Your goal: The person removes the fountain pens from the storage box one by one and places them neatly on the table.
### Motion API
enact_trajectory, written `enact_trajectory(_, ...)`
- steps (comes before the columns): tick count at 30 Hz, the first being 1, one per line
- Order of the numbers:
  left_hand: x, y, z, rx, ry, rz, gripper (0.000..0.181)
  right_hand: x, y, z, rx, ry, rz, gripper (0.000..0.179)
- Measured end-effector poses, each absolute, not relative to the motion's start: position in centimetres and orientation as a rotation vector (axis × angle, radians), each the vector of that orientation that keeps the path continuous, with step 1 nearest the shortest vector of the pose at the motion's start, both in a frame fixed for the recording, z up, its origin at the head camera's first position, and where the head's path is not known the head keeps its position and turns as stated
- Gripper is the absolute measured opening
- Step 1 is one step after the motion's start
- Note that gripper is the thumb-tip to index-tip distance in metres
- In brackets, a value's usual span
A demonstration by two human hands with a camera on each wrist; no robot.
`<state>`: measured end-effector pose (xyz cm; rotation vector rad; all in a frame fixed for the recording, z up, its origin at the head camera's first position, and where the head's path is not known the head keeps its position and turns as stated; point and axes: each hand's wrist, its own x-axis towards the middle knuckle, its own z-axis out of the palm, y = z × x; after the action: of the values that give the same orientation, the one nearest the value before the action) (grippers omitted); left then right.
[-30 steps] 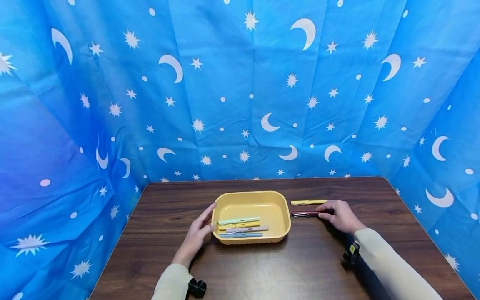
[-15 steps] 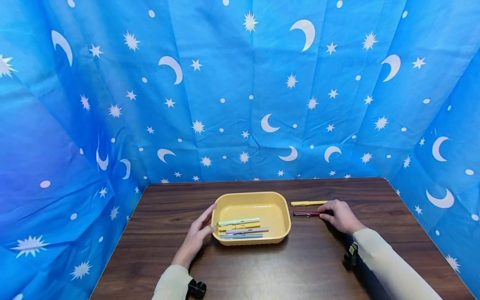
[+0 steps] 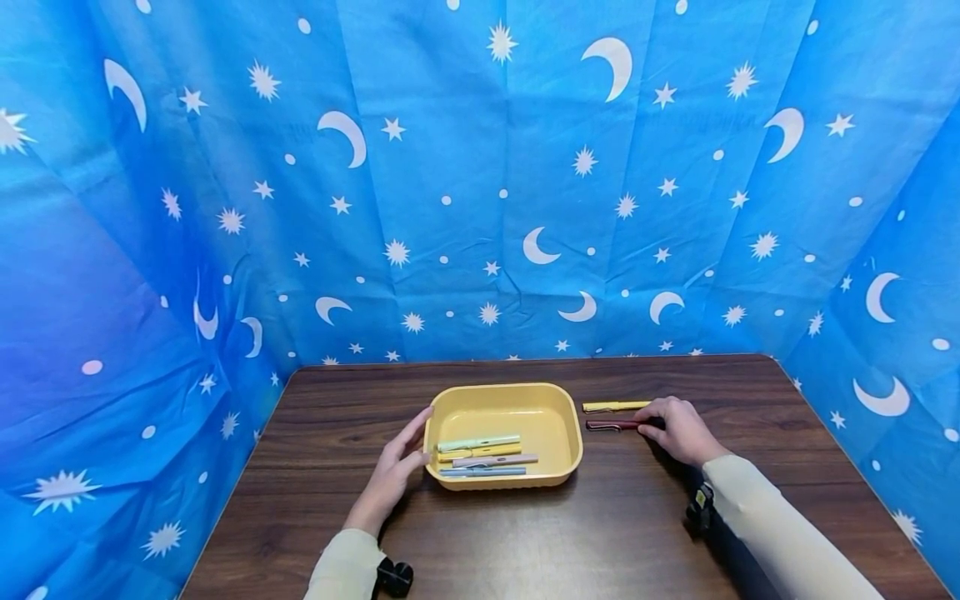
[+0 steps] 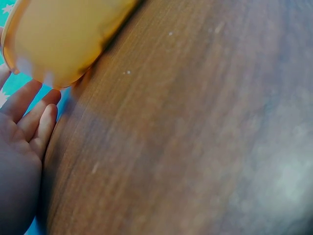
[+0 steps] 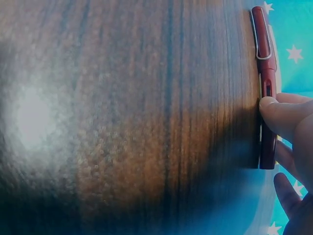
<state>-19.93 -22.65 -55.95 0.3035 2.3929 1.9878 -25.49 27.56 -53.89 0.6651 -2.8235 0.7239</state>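
Note:
A yellow rectangular tray point(image 3: 551, 429) stands mid-table and holds several capped pens: a pale green pen point(image 3: 487, 440), a yellow pen, a light pinkish-grey pen point(image 3: 510, 459) and a grey-blue pen point(image 3: 498, 472). Against the tray's left end rests my left hand point(image 3: 386, 479), its fingers extended along the wall. My right hand point(image 3: 682, 432) pinches a dark red pen point(image 3: 611, 426) between thumb and fingers, right of the tray. In the right wrist view that pen point(image 5: 264, 44) shows its metal clip and the thumb over its barrel. Just behind it lies another yellow pen point(image 3: 611, 407), partly hidden by the hand.
The dark wood table point(image 3: 510, 542) has its back edge against a blue curtain point(image 3: 450, 167) with white moons and stars, which also hangs on both sides. A black wrist camera point(image 3: 393, 577) sits on the left wrist, another point(image 3: 699, 508) on the right.
The dark red pen has shifted very slightly right in my right hand's pinch. My left hand and the tray stay where they were.

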Motion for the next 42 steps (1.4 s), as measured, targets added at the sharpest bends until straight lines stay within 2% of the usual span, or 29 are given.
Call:
enact_trajectory(27, -19.97, -22.78, -56.0, 0.375, 2.377, 2.0, 0.076, -25.62, 27.58, -53.95, 0.621, -2.828, 0.699, 0.013)
enact_trajectory(42, -19.88, -22.75, -55.83, 0.342, 2.374, 1.993, 0.074, -25.36, 27.62, -53.55, 0.577, -2.856, 0.72, 0.019)
